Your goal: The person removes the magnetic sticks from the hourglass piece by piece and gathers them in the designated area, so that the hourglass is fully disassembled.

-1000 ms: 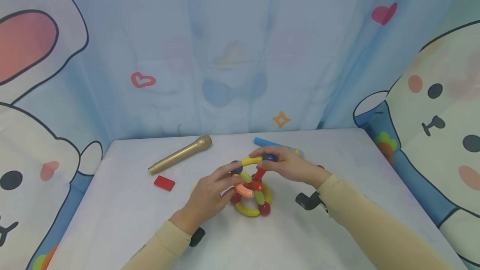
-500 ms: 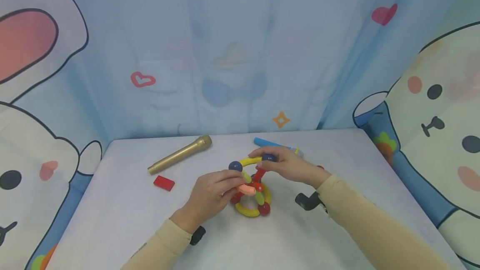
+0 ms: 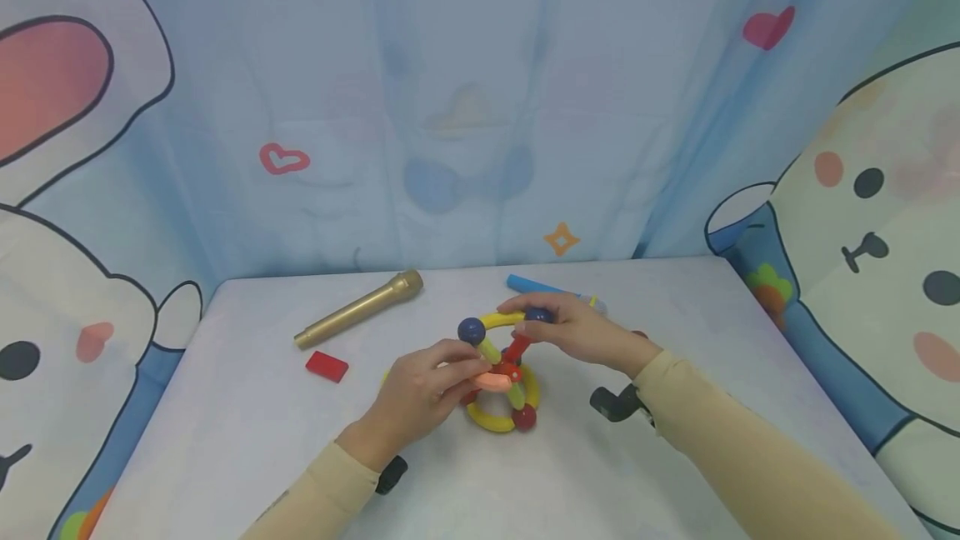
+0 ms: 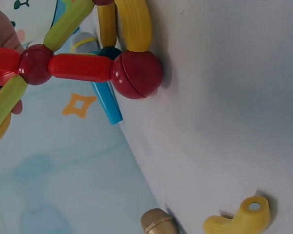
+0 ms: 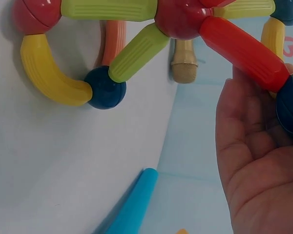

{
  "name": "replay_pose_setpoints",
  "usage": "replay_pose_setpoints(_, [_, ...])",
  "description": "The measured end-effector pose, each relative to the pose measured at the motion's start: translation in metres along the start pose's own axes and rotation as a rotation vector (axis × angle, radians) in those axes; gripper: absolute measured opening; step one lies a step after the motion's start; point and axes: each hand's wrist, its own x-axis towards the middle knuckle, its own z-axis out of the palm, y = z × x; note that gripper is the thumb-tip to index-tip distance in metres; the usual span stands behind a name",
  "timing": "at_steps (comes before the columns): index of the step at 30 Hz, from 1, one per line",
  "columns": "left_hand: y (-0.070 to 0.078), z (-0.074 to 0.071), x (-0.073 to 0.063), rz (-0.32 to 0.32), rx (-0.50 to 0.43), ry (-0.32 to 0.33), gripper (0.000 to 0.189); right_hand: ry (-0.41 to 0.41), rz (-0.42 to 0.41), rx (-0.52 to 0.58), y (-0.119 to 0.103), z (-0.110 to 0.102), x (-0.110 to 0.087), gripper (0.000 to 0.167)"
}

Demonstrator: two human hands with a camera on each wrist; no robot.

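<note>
A standing structure of magnetic balls and rods (image 3: 489,423) rises from the table, with a yellow curved base and red and green straight rods above. Around the dark blue ball (image 3: 537,316) at its top right, my right hand (image 3: 581,330) curls its fingers and thumb. My left hand (image 3: 423,380) pinches a peach-orange curved rod (image 3: 492,382) in front of the structure's red centre. Beside that hand, another blue ball (image 3: 471,330) at the top left is uncovered. In the right wrist view, the right palm (image 5: 263,161) lies behind the blue ball (image 5: 290,105).
A gold toy microphone (image 3: 360,309) lies at the back left, a red block (image 3: 327,366) in front of it. Behind my right hand is a blue toy microphone (image 3: 543,284). A yellow curved rod (image 4: 241,218) lies to the left in the left wrist view.
My left fingers have come down off the upper left blue ball, leaving it in sight, with the orange rod still pinched. The structure's base has shifted slightly left. The right hand stays put.
</note>
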Motion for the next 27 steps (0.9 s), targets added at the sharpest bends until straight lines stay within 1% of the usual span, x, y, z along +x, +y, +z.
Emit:
replay_pose_setpoints(5, [-0.001,-0.006,-0.004,0.0,0.036,0.011,0.04,-0.002,0.007,-0.005,0.001,0.0,0.001,0.031])
replay_pose_setpoints(8, [-0.002,-0.011,-0.01,-0.03,0.069,0.001,0.043,-0.005,0.011,-0.013,0.001,0.0,0.002,0.031])
replay_pose_setpoints(11, [-0.003,-0.015,-0.015,-0.095,0.056,-0.028,0.04,-0.008,0.011,-0.015,0.0,-0.001,0.002,0.031])
replay_pose_setpoints(15, [-0.003,-0.019,-0.022,-0.195,-0.026,-0.088,0.033,-0.004,0.012,-0.02,-0.001,-0.001,0.001,0.031])
replay_pose_setpoints(20, [-0.004,-0.018,-0.027,-0.303,-0.101,-0.163,0.034,0.006,0.013,-0.025,-0.002,-0.001,0.001,0.031])
replay_pose_setpoints(24, [-0.005,-0.015,-0.029,-0.382,-0.147,-0.189,0.04,0.006,0.011,-0.023,-0.003,0.0,0.001,0.03])
replay_pose_setpoints(27, [-0.006,-0.012,-0.031,-0.408,-0.161,-0.186,0.048,0.004,0.013,-0.023,-0.004,0.0,0.001,0.03])
